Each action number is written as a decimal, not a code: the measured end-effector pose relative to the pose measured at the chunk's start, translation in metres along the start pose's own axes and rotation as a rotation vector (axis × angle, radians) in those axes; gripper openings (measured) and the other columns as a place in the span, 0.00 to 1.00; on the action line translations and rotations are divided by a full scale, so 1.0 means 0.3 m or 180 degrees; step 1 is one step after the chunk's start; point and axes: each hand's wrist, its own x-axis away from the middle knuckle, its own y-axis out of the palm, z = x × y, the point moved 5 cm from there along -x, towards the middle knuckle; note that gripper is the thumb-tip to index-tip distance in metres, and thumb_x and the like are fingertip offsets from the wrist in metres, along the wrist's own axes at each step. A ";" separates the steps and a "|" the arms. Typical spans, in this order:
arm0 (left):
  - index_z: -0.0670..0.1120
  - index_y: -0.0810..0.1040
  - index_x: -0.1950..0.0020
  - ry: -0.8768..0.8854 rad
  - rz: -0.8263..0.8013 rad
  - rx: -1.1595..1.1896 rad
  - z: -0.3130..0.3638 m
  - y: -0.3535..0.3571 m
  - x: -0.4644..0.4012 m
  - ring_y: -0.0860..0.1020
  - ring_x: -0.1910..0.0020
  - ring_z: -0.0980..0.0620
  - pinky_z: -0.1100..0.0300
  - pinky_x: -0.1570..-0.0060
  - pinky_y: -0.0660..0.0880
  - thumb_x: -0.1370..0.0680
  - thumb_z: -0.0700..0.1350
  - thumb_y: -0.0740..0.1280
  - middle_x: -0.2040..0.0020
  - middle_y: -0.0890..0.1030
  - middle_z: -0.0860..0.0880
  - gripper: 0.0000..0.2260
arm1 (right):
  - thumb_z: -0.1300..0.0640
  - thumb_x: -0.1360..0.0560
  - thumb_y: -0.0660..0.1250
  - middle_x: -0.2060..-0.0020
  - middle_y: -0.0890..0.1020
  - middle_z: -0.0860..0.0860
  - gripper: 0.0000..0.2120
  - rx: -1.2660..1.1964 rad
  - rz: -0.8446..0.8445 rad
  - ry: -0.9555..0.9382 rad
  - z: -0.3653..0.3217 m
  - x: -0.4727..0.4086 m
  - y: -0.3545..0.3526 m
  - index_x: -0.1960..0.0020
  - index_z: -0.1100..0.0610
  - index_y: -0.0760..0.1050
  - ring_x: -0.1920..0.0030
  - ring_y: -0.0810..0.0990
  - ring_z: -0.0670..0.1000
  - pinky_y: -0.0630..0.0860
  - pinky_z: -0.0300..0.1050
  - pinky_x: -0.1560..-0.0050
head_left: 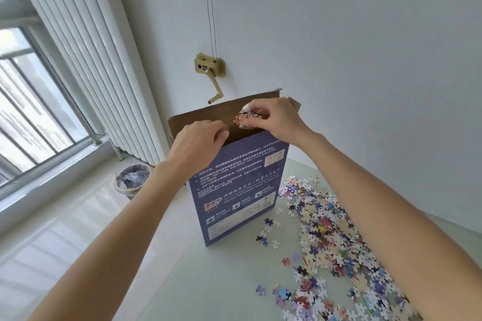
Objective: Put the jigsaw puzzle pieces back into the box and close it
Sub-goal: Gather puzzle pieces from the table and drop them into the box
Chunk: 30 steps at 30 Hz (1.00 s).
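- A wide scatter of small, multicoloured cardboard jigsaw puzzle pieces (336,250) lies loose on the pale green bench (214,281), spreading from the near right edge back toward the box; a few stray pieces sit apart just in front of the box's lower right corner.
- Both bare forearms reach forward from the near corners and meet at the top of the box.
- The tall dark blue cardboard puzzle box (234,195) stands upright on the bench left of the scatter, its printed face with white text toward the camera and its top open, the brown inner flaps (208,114) raised behind the opening.
- The left hand (198,141) is curled over the top left edge of the box's front panel, fingers bent over the rim and gripping it.
- The right hand (273,120) is over the open mouth of the box, fingers pinched round a small bunch of held pieces (245,118); whether those pieces touch the box rim is hard to make out.
- On the floor to the left, beyond the bench, stands a small round waste bin with a dark liner (133,180).
- Farther back, a brass-coloured wall crank with a handle (211,70) is fixed to the white wall, with thin cords running up from it.
- At far left are a white ribbed radiator (86,60) and a window (31,101).
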 end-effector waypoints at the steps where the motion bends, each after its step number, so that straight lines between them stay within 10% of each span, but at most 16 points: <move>1: 0.51 0.78 0.43 0.0037 -0.0001 -0.0017 0.000 0.001 0.007 0.78 0.55 0.51 0.59 0.58 0.73 0.20 0.51 0.58 0.49 0.81 0.51 0.12 | 0.51 0.29 0.71 0.53 0.84 0.48 0.11 0.0214 -0.0201 -0.0072 -0.006 -0.010 0.015 0.47 0.52 0.80 0.52 0.80 0.45 0.75 0.40 0.51; 16: 0.50 0.81 0.50 0.0379 0.0608 -0.0020 0.032 0.013 0.074 0.78 0.59 0.50 0.56 0.63 0.76 0.22 0.46 0.63 0.57 0.82 0.52 0.08 | 0.56 0.29 0.71 0.58 0.83 0.50 0.05 0.0702 -0.0319 -0.0041 -0.036 -0.010 0.074 0.54 0.55 0.82 0.56 0.79 0.49 0.76 0.49 0.48; 24: 0.46 0.82 0.51 0.1335 0.1652 0.0379 0.160 0.038 0.232 0.80 0.60 0.53 0.65 0.67 0.75 0.24 0.43 0.65 0.59 0.83 0.50 0.07 | 0.53 0.24 0.66 0.54 0.83 0.46 0.09 0.0285 0.1043 0.0047 -0.036 0.276 0.015 0.48 0.56 0.80 0.58 0.78 0.41 0.75 0.31 0.57; 30: 0.48 0.82 0.50 0.0880 0.0522 0.1358 0.205 0.409 0.433 0.80 0.62 0.56 0.58 0.69 0.78 0.23 0.43 0.64 0.60 0.82 0.53 0.08 | 0.56 0.24 0.65 0.56 0.83 0.48 0.10 0.0025 0.0871 0.1267 0.229 0.795 0.192 0.46 0.58 0.79 0.58 0.78 0.44 0.75 0.34 0.58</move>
